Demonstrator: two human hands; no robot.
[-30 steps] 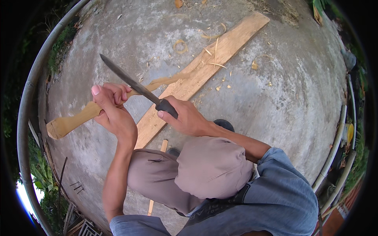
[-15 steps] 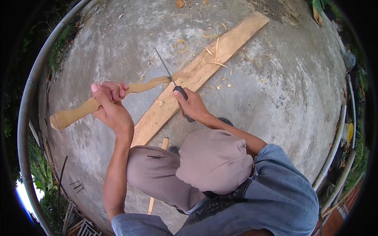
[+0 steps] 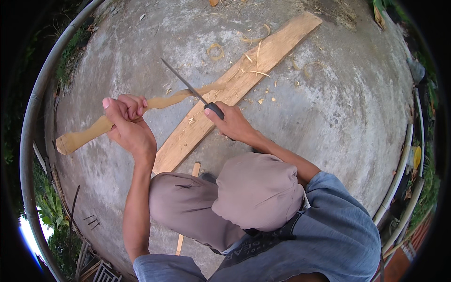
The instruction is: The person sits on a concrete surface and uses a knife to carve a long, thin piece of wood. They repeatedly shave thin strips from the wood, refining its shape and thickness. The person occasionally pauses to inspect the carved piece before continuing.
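Observation:
My left hand is closed round a wavy carved wooden stick, its thick blunt end sticking out to the left. The stick's thin end reaches right, over the plank that lies slantwise on the ground. Wrapped round the black handle of a knife is my right hand, beside the plank's right edge. The knife's long narrow blade points up and left and crosses the stick near its thin part. Whether the edge touches the wood I cannot tell.
Curled shavings and small chips lie on the plank and the concrete floor. A thin wooden strip runs under my bent leg. Grey pipes bound the floor at left and right, with plants beyond.
The knife's blade has swung left and lies flatter across the stick. My left hand and the stick have shifted slightly left.

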